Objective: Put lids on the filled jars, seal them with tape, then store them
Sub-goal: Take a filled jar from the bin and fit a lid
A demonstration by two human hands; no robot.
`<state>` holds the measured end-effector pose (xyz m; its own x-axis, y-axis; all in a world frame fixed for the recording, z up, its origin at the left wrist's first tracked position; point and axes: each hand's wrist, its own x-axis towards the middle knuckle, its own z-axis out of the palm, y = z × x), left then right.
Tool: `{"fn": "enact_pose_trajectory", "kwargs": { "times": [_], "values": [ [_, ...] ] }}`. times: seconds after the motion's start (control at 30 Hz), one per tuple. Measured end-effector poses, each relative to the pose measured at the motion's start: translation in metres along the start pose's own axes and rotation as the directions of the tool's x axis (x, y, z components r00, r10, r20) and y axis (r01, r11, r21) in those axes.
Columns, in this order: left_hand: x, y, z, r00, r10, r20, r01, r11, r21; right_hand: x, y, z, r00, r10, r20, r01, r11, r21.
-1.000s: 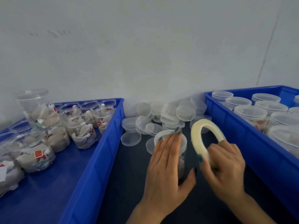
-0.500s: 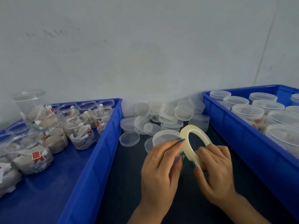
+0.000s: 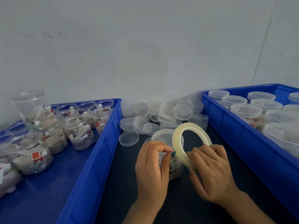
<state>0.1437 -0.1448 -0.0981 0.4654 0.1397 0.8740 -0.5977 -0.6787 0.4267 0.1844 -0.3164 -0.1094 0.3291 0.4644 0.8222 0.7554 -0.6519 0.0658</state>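
Left hand [image 3: 152, 167] now curled, perhaps pinching tape [image 3: 175, 143] | right hand [image 3: 213, 172] grips it

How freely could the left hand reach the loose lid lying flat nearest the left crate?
Probably yes: the lid lies on the mat ahead-left of the left hand, nothing between. The hand seems to pinch the end of the tape roll, so it would let go first.

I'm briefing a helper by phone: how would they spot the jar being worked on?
Look at the dark strip between the two blue bins. In front of the loose lids stands one lidded jar, between the left hand and right hand, behind the tape roll. It is the only jar outside a bin.
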Motion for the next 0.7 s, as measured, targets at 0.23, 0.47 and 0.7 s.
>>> {"fn": "enact_pose_trajectory", "kwargs": {
  "times": [0.23,0.47,0.7],
  "values": [
    [-0.004,0.006,0.005,0.991,0.119,0.060,-0.121,0.992,0.026,0.000,0.005,-0.003,0.993,0.112,-0.040,-0.114,0.992,-0.046],
    [-0.003,0.008,-0.001,0.989,0.126,0.078,-0.128,0.992,0.012,-0.003,0.007,-0.002,0.998,0.049,-0.049,-0.052,0.997,-0.049],
    [0.000,0.003,-0.004,0.988,0.154,-0.020,-0.148,0.972,0.184,-0.003,0.009,-0.002,0.997,0.010,-0.071,-0.016,0.997,-0.082]
  ]
}}
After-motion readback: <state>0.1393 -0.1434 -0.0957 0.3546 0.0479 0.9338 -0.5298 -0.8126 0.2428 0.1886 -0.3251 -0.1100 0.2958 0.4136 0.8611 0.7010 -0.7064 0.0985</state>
